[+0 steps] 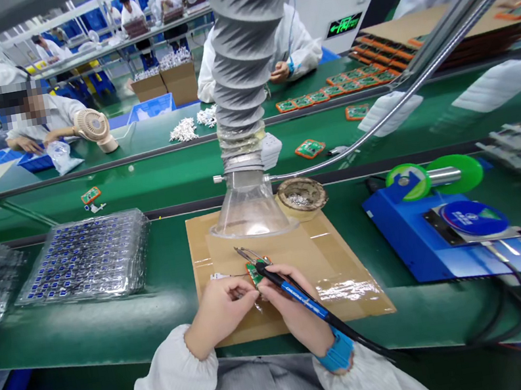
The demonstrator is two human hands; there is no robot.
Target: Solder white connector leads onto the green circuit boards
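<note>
Fingers of left hand pinch small green board steady on cardboard mat; right hand clamps soldering iron pen-style, tip on board (right under fume hood so smoke gets drawn off)

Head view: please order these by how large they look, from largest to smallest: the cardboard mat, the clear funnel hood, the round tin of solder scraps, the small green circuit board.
1. cardboard mat
2. clear funnel hood
3. round tin
4. small green circuit board, partly hidden by the hands, yet clearly the smallest.
</note>
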